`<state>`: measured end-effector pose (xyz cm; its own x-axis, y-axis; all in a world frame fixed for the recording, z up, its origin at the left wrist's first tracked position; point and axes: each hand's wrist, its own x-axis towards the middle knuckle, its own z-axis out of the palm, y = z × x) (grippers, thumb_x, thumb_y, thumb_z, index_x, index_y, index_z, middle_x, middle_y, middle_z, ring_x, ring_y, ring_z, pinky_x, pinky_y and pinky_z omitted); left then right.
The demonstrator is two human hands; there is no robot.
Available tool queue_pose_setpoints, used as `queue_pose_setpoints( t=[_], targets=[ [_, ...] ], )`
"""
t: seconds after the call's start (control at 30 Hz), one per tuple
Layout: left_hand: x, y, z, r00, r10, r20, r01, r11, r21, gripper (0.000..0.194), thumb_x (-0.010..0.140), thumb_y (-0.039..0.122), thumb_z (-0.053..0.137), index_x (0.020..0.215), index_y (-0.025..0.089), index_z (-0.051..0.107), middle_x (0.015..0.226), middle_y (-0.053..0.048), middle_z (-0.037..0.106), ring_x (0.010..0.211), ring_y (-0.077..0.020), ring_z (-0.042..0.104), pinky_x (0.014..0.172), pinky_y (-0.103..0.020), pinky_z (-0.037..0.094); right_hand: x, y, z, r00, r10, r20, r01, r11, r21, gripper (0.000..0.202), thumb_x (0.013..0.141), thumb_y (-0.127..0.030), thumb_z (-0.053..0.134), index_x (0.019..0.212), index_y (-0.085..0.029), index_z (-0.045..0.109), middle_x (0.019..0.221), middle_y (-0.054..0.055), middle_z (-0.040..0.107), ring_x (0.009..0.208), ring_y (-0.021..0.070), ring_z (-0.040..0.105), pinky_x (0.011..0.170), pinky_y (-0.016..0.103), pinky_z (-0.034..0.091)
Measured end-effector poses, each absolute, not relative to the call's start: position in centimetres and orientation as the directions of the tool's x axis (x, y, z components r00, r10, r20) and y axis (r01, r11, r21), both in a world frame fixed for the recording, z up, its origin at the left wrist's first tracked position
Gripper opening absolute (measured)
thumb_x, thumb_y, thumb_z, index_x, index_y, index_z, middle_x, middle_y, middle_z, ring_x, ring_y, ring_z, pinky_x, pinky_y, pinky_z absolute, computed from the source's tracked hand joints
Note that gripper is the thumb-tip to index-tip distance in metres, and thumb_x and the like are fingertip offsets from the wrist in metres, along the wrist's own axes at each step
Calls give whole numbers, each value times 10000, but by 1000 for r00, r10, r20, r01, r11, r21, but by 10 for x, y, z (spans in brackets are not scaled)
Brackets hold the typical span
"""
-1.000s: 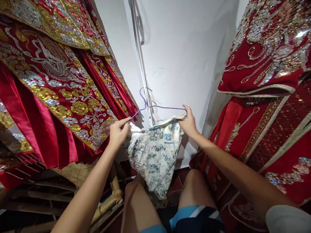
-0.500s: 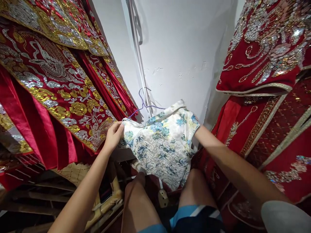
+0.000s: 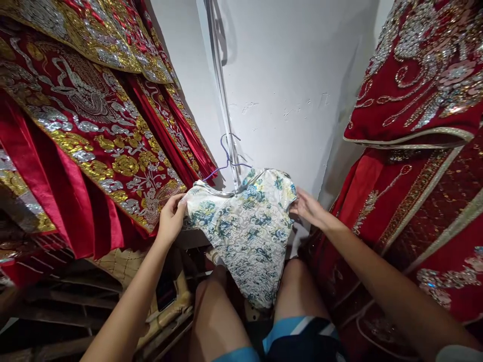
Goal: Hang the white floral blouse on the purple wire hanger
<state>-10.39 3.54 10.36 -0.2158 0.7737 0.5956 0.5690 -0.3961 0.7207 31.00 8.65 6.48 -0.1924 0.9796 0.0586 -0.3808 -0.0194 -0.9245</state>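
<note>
A white short-sleeved top [image 3: 249, 231] with blue and green flowers hangs in front of me on a thin purple wire hanger [image 3: 227, 158]. The hanger's hook and part of its arms show above the neckline; the rest is inside the cloth. My left hand [image 3: 172, 217] pinches the sleeve edge at the left, thumb on top. At the opposite side my right hand [image 3: 307, 207] grips the other sleeve's edge, its fingers partly behind the fabric. Between both hands the shoulders are spread, and the lower part of the top drapes down between my knees.
Red garments with gold and silver embroidery [image 3: 124, 146] hang at the left. Red beaded garments [image 3: 426, 105] hang close on the right. Behind the hanger is a white wall [image 3: 287, 65] with a vertical strip [image 3: 219, 70]. A bamboo frame [image 3: 177, 301] stands low at the left.
My right hand has come out from behind the sleeve and now holds its edge. The right shoulder of the top has dropped and lies flatter. My left hand keeps its hold.
</note>
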Motion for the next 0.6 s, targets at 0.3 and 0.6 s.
queue_pose_setpoints(
  t=[0.3, 0.6],
  targets=[
    [-76, 33, 145, -352, 684, 639, 522, -423, 741, 393, 808, 437, 591, 1037, 125, 658, 968, -69, 684, 816, -178, 594, 733, -260, 461, 317, 98, 138, 50, 955, 292, -377, 289, -880, 296, 688, -416, 833, 822, -182, 710, 835, 43, 746, 857, 219, 697, 756, 296, 555],
    [-82, 39, 148, -254, 781, 571, 744, -219, 631, 344, 837, 507, 583, 775, 169, 593, 665, 18, 528, 631, -137, 456, 623, -243, 348, 271, 50, 173, -120, 894, 431, -337, 371, -865, 365, 825, -469, 732, 1122, -264, 681, 1235, 26, 696, 1240, 239, 598, 1060, 385, 499]
  ],
)
